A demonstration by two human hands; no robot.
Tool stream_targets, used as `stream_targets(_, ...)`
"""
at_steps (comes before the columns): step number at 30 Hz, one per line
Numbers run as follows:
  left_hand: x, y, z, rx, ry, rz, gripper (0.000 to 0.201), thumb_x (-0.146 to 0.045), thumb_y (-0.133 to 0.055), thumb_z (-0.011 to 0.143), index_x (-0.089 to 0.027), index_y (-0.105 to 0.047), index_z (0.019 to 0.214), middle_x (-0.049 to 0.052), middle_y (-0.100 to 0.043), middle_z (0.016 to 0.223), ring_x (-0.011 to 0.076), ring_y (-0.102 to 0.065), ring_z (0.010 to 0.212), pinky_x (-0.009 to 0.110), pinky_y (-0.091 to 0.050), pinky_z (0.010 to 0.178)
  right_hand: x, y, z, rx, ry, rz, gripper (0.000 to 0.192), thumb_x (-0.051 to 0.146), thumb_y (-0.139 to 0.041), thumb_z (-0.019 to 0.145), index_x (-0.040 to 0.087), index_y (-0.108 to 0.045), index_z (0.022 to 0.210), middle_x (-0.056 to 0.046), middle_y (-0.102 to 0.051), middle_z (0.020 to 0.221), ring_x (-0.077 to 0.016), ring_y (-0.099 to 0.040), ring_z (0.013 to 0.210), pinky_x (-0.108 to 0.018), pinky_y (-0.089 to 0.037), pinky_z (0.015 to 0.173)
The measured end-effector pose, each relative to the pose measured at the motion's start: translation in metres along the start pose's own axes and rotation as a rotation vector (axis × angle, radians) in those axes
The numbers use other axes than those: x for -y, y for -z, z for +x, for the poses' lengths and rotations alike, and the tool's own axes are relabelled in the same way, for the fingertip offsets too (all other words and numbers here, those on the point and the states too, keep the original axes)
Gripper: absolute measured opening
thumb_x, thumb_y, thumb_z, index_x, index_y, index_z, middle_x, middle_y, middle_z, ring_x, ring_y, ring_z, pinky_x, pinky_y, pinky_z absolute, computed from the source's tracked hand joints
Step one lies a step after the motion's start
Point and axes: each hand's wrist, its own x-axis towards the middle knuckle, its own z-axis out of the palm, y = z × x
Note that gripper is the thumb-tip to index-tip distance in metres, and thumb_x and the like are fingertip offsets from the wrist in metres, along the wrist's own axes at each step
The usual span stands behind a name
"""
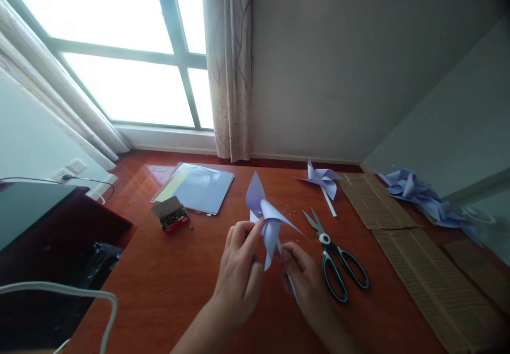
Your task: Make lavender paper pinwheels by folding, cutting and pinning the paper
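We hold a lilac paper pinwheel (266, 218) above the worktop (167, 285): our left hand (239, 269) pinches its folded centre so the vanes stay gathered, our right hand (305, 279) grips its stick, scissors (337, 255) just beside

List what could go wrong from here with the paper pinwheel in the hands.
1. The left hand pinches the blades of the pale blue pinwheel at the centre; a hard squeeze could crease or tear the thin paper.
2. The right hand grips the stick low down, so the head might twist loose.
3. The scissors lie open just right of that hand; a sideways move could brush the blades.
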Motion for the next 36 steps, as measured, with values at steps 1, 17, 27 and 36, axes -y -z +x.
stream_targets(1, 0.001, 0.000, 0.000, 0.002, -0.006, -0.006, 0.063, -0.011, -0.038, 0.093, -0.022, -0.037, 0.155, 0.011, -0.047, 0.123, 0.0250, -0.048, 0.109, 0.042, -0.047, 0.094, 0.000, -0.001, 0.000, -0.001, -0.005, 0.008, 0.046, 0.063, -0.055, 0.095, 0.017, -0.058, 0.087, 0.009, -0.041, 0.052, -0.0055, -0.033, 0.043, -0.021, -0.020, 0.044)
stream_targets(17, 0.014, -0.003, -0.002, -0.030, -0.041, 0.018, 0.073, -0.011, -0.038, 0.093, -0.038, -0.029, 0.161, 0.009, -0.053, 0.121, 0.0254, -0.055, 0.105, 0.039, -0.054, 0.088, -0.011, -0.006, 0.002, -0.061, -0.051, 0.020, 0.054, 0.073, -0.059, 0.088, 0.019, -0.056, 0.083, 0.009, -0.041, 0.049, -0.0053, -0.033, 0.041, -0.019, -0.019, 0.042)
stream_targets(27, 0.015, 0.000, -0.002, -0.040, 0.003, 0.075, 0.075, -0.009, -0.039, 0.090, -0.035, -0.032, 0.160, 0.011, -0.052, 0.117, 0.0254, -0.055, 0.102, 0.043, -0.056, 0.087, -0.006, 0.003, 0.003, 0.015, 0.027, -0.138, 0.055, 0.069, -0.047, 0.096, 0.017, -0.062, 0.089, 0.007, -0.043, 0.050, -0.0081, -0.038, 0.045, -0.022, -0.023, 0.046)
stream_targets(36, 0.003, 0.006, 0.001, -0.112, -0.028, 0.317, 0.069, -0.009, -0.045, 0.086, -0.033, -0.047, 0.152, 0.006, -0.018, 0.169, 0.0378, -0.020, 0.154, 0.066, -0.033, 0.117, -0.001, 0.005, 0.004, -0.001, 0.033, -0.157, 0.054, 0.068, -0.051, 0.095, 0.017, -0.065, 0.086, 0.005, -0.043, 0.053, -0.0095, -0.038, 0.048, -0.024, -0.024, 0.047)
